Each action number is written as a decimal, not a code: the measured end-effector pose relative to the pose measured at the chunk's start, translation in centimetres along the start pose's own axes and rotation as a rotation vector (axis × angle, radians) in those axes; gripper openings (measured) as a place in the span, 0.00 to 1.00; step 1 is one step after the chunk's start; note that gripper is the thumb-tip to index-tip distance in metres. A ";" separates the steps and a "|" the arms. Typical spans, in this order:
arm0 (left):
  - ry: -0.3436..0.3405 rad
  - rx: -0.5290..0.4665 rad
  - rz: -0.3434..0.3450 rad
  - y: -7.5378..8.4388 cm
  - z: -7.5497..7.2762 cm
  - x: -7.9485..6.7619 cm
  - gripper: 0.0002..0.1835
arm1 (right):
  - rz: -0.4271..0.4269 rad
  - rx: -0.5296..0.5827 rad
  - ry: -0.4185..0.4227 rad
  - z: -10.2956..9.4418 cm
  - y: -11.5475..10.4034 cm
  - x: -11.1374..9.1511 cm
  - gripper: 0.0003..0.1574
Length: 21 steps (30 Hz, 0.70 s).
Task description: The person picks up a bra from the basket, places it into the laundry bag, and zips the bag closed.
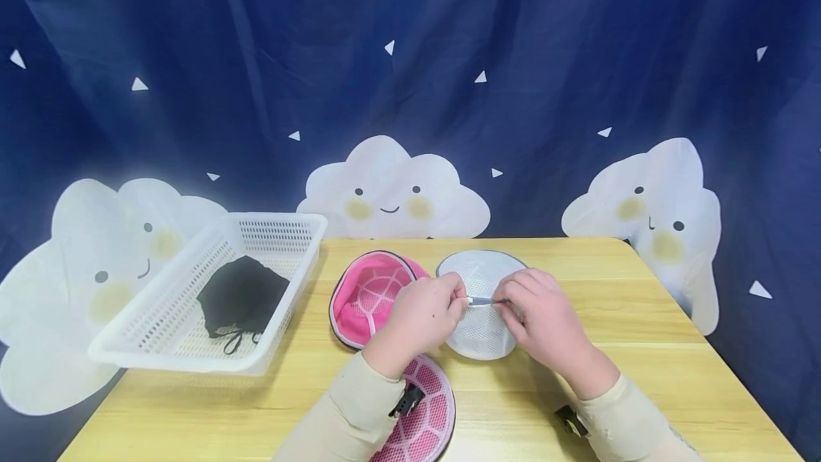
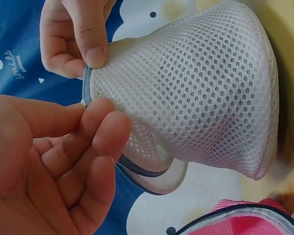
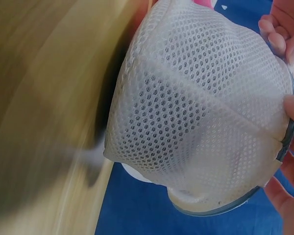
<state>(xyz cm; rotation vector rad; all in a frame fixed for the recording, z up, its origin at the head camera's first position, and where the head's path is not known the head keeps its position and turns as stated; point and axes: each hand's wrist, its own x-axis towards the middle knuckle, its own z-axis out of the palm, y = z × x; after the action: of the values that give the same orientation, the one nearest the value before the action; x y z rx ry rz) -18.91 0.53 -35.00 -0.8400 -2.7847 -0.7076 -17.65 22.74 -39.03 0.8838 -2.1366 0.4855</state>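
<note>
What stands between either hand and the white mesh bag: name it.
Nothing visible: the left hand and right hand both pinch the white mesh bag at its zipper edge. The open pink mesh bag sits to its left, not between them.

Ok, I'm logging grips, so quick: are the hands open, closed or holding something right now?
Left hand: closed, pinching the white mesh bag at its zipper.
Right hand: closed, pinching the same bag along that zipper.

Soft shadows on bright tabletop [image 1: 667, 383]
</note>
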 end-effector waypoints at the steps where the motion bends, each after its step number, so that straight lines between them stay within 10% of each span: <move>1: 0.002 -0.001 -0.002 0.0 0.0 0.0 0.09 | 0.017 -0.008 -0.017 0.0 0.0 0.0 0.11; 21: -0.039 -0.058 0.014 1.1 0.2 -0.3 0.07 | 0.023 -0.079 -0.051 0.2 -1.4 0.1 0.07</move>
<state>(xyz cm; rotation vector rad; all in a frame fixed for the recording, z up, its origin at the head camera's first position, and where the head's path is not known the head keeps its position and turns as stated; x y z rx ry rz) -18.02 1.32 -34.82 -0.8918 -2.8019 -0.7813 -16.77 21.63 -39.02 0.8364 -2.1989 0.3914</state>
